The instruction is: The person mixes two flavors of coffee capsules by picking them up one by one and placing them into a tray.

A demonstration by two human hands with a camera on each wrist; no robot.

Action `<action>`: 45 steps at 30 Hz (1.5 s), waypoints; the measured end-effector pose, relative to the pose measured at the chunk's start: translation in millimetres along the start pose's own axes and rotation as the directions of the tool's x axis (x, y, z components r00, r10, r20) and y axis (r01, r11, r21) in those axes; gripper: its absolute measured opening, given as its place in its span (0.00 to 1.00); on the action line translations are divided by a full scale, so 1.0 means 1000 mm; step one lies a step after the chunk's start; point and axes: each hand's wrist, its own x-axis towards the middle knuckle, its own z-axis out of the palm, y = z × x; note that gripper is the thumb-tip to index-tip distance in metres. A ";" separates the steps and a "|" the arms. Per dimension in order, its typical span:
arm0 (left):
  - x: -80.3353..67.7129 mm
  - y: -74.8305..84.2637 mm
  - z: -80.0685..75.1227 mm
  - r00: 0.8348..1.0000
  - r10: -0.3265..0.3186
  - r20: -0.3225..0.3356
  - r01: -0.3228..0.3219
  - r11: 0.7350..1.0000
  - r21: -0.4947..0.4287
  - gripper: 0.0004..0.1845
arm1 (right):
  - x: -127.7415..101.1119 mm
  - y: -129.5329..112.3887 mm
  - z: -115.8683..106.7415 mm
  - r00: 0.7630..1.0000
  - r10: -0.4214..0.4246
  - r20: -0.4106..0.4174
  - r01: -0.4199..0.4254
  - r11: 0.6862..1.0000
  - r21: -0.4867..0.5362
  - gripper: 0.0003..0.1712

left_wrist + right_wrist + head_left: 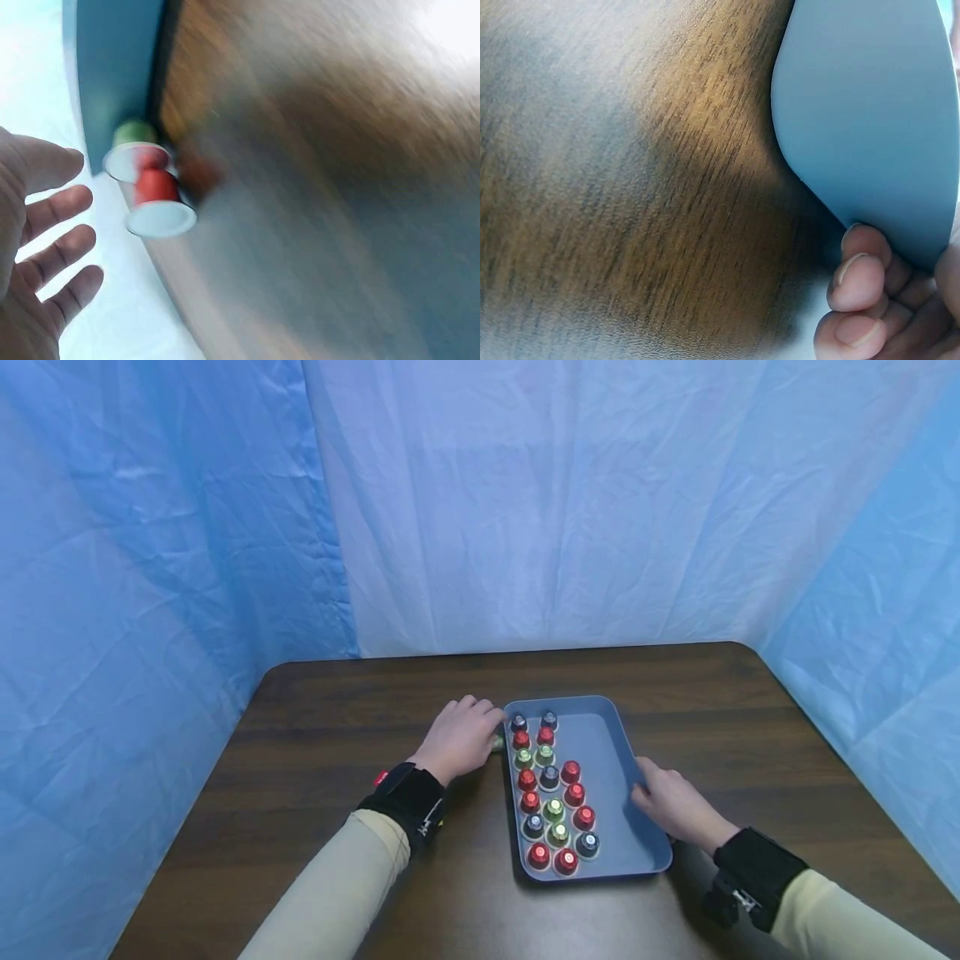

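A blue-grey tray [611, 752] lies on the brown wooden table and holds several red, green and dark capsules [553, 793] in rows on its left side. My left hand [468, 735] hovers just left of the tray with straight, spread fingers [64, 240] and holds nothing. Beside it, on the table against the tray's wall [112, 75], stand a red capsule [156, 196] and a green capsule [135, 135]. In the head view only the green capsule [497, 742] peeks out. My right hand [660, 797] grips the tray's right rim, its fingers [859, 277] curled under the edge [870, 112].
The table [337, 760] has rounded far corners and its edges lie near on every side. Blue cloth [525, 502] hangs behind and on both sides. The left wrist view is blurred by motion.
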 end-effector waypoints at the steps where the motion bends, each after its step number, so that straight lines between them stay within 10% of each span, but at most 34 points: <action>1: 0.000 -0.003 0.002 1.000 -0.017 0.001 0.017 1.000 -0.001 0.21 | 0.000 0.000 0.000 1.000 0.001 0.000 -0.001 1.000 -0.003 0.33; 12: -0.004 -0.018 0.015 0.992 -0.113 0.061 0.111 0.993 0.032 0.27 | 0.001 0.002 0.000 1.000 -0.010 0.008 0.010 1.000 0.000 0.33; 29: -0.010 -0.022 0.012 0.990 -0.060 0.131 0.046 0.993 0.106 0.21 | 0.001 0.002 0.000 1.000 -0.014 0.005 0.014 1.000 -0.007 0.33; 45: -0.014 -0.024 0.005 0.994 -0.091 0.057 0.090 0.996 0.005 0.26 | 0.001 0.000 -0.001 1.000 -0.008 0.007 0.008 1.000 -0.005 0.33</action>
